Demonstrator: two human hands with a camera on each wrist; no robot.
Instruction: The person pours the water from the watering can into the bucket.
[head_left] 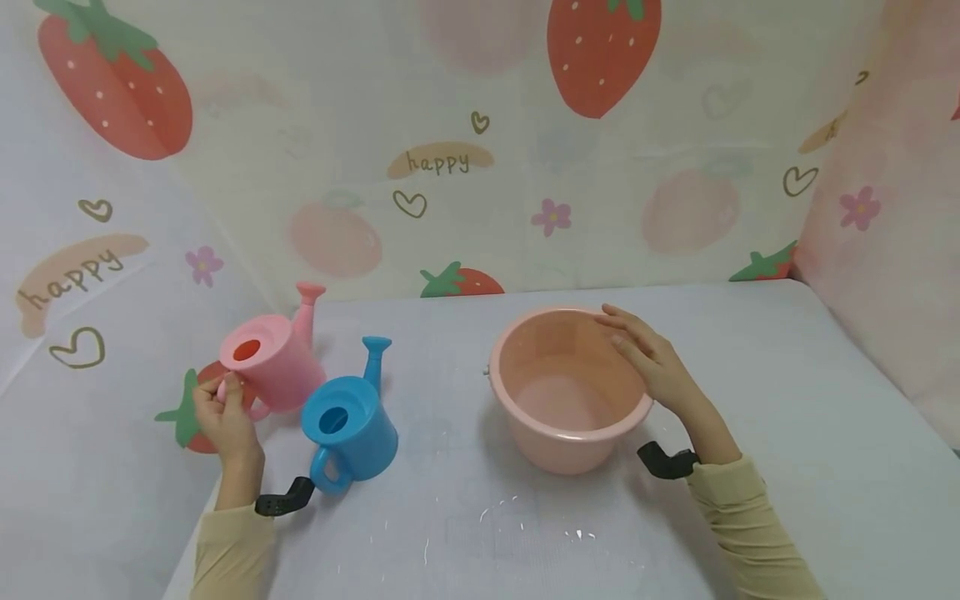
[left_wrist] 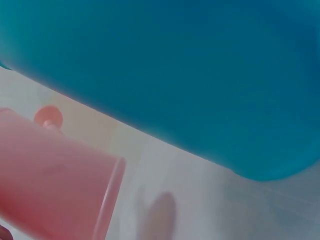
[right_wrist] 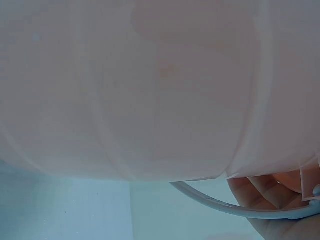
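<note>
Pink smooth plastic makes up the round-bodied watering can [head_left: 288, 379] at the left of the white table [head_left: 450, 533]; the left hand [head_left: 231, 423] pinches its looped handle [head_left: 260, 412], though whether the base is lifted I cannot tell. It looks hollow, stiff and probably light, with slick walls that may slide under the palm, so the loop seems the surest hold, better than the slim spout [head_left: 303, 323]. Just beside it stands a blue plastic watering can [head_left: 367, 442] of like shape. Well apart from both cans, the right hand [head_left: 663, 371] lays extended fingers over the rim [head_left: 577, 435] of a round pale-pink plastic bucket [head_left: 566, 458]; its wall would likely flex a little, so that thick rim is probably the firmer grip.
</note>
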